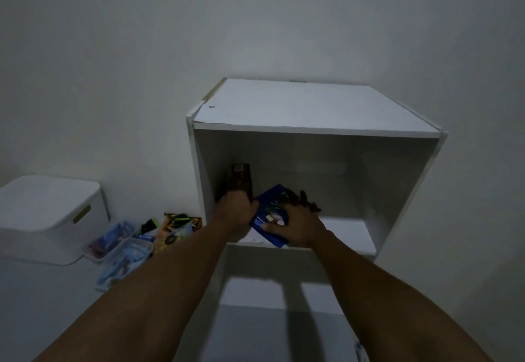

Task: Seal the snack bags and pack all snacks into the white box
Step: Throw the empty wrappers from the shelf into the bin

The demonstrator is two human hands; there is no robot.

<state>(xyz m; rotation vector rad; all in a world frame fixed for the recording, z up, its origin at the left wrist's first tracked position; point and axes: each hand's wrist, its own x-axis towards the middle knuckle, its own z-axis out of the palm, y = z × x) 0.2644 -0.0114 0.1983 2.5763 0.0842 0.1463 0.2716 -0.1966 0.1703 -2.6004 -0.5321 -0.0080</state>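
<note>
Gripping a blue snack bag (270, 210) with our right hand (301, 227), a brown packet (241, 177) with our left hand (236, 206), we see the white box (48, 214) well leftward.

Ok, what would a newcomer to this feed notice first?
Both hands reach into the white open-fronted cabinet at centre: the right hand grips a blue packet, the left hand is at the foot of a brown packet standing at the shelf's left. On the floor to the left, a heap of snack bags lies beside a white lidded box.
</note>
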